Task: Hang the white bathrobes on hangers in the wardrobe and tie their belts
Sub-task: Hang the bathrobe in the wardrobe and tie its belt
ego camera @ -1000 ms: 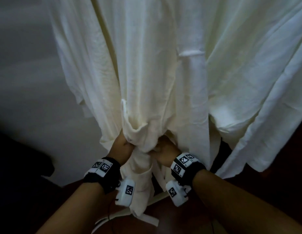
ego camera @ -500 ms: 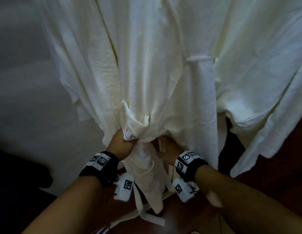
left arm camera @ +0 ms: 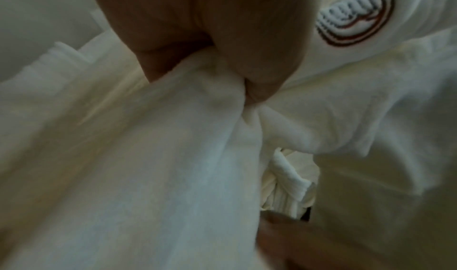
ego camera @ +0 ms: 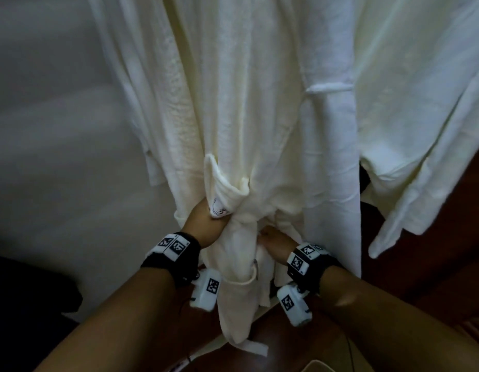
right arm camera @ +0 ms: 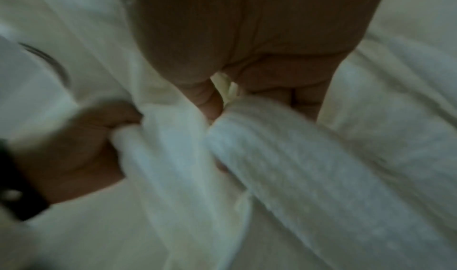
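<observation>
A white bathrobe (ego camera: 260, 103) hangs in front of me, gathered at its waist below a pocket with a stitched logo (ego camera: 219, 208). My left hand (ego camera: 203, 224) grips a bunched band of the white belt (ego camera: 235, 277), which hangs down to a loose end (ego camera: 255, 347). In the left wrist view the fingers (left arm camera: 247, 59) squeeze that cloth (left arm camera: 197, 137) beside the logo (left arm camera: 356, 22). My right hand (ego camera: 274, 241) sits just right of it. Its fingers (right arm camera: 210, 102) pinch another belt strip (right arm camera: 284, 166), which crosses the strip from my left hand (right arm camera: 81, 143).
A second white bathrobe (ego camera: 426, 108) hangs at the right, touching the first. A belt loop (ego camera: 328, 88) shows higher on the near robe. A pale wall (ego camera: 58, 157) stands at the left, and dark wood (ego camera: 300, 345) lies below the hems.
The robe has swung slightly, and the pocket's logo has come into sight by my left hand. Both hands stay at the gathered waist, and the belt band now hangs longer between them.
</observation>
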A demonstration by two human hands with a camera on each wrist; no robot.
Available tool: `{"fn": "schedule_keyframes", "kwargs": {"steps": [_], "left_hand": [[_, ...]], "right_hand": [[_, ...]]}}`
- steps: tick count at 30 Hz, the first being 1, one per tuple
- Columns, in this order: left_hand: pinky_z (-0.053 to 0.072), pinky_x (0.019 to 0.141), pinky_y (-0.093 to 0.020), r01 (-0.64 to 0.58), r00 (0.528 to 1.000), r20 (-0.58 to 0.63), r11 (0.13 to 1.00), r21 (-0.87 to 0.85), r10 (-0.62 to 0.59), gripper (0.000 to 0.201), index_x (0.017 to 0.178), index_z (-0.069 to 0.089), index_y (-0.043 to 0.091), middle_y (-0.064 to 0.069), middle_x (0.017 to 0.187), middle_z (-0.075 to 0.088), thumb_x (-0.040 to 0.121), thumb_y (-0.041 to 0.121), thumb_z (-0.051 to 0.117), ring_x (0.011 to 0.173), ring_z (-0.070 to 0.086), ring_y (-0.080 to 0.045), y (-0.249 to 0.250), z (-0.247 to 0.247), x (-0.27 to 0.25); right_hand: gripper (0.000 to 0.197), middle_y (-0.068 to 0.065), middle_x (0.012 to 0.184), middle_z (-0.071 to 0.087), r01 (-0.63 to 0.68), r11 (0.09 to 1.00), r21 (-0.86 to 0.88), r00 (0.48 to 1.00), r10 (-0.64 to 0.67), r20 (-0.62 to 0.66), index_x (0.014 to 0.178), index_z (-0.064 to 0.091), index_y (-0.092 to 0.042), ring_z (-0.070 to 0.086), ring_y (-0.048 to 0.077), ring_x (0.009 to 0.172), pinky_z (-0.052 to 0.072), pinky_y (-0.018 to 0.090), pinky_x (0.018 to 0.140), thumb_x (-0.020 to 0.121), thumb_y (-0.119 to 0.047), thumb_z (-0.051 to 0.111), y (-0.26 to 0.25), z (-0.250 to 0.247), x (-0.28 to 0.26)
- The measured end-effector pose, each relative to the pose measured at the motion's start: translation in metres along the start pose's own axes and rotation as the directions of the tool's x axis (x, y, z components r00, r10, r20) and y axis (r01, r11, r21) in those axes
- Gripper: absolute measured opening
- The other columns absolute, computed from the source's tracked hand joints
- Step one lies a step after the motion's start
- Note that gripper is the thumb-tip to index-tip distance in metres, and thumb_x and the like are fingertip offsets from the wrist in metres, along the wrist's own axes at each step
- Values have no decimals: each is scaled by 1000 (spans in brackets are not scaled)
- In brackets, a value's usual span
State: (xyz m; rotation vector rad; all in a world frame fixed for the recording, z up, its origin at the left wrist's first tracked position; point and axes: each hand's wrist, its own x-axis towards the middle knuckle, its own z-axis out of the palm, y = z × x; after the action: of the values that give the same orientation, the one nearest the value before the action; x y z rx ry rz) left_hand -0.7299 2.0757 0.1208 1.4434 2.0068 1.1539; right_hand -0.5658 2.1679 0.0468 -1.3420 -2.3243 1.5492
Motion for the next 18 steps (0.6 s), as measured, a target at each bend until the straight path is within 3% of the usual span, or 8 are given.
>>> {"fn": "schedule_keyframes", "kwargs": {"steps": [4,6,8,9,11,14,16,18], "left_hand": [[37,103,-28,66,995,-74,997,36,-63,55,135,51,19,-5,136,57,86,43,60,127,51,-24,-15,3,21],[35,101,-26,102,986,-138,993,66,-92,53,138,48,18,-7,137,56,90,37,61,128,50,-27,-17,5,29],[35,96,-23,91,975,-206,994,53,-78,48,136,50,17,-7,134,58,92,31,61,125,52,-27,-8,8,32],[36,93,-23,69,978,-199,997,31,-61,43,132,53,19,-4,129,60,92,30,61,122,53,-26,-4,12,32],[46,88,-29,9,999,-48,998,-66,-12,31,116,60,27,6,115,64,87,32,66,113,60,-22,4,18,32],[60,77,-38,90,982,187,930,-356,-23,48,119,59,25,3,114,68,74,24,76,107,66,-17,1,19,26],[59,69,-35,94,995,69,872,-480,-69,34,111,64,21,-1,110,70,80,6,66,102,67,-14,-10,11,18],[54,61,-35,65,943,-287,942,-330,-166,15,89,64,15,-6,90,70,85,3,55,83,67,-21,-23,0,12]], "right_hand": [[14,8,108,64,138,988,65,964,-119,-239,87,51,-28,62,17,98,46,30,89,90,-27,64,-8,-18,-32],[22,3,92,65,264,941,214,955,-223,-197,75,53,-31,63,4,71,52,26,68,85,-22,70,-14,-27,-58],[15,11,75,65,307,880,363,951,-296,-86,78,59,-20,60,13,49,47,24,47,84,-9,68,-21,-32,-87],[12,15,72,64,300,868,397,948,-318,-20,81,60,-13,58,19,45,46,24,44,84,-3,66,-24,-33,-98],[9,16,71,63,301,875,379,937,-344,51,83,63,-8,59,21,46,48,25,46,86,0,65,-28,-34,-107],[19,15,76,69,305,896,324,948,-318,-13,79,71,-12,63,21,54,53,28,55,87,2,62,-21,-33,-99],[26,10,74,71,280,888,363,959,-274,-69,77,74,-12,62,21,55,52,29,58,88,5,58,-16,-32,-95],[26,9,70,70,281,884,375,959,-269,-85,75,76,-10,59,20,53,50,29,58,87,5,58,-14,-29,-92]]}}
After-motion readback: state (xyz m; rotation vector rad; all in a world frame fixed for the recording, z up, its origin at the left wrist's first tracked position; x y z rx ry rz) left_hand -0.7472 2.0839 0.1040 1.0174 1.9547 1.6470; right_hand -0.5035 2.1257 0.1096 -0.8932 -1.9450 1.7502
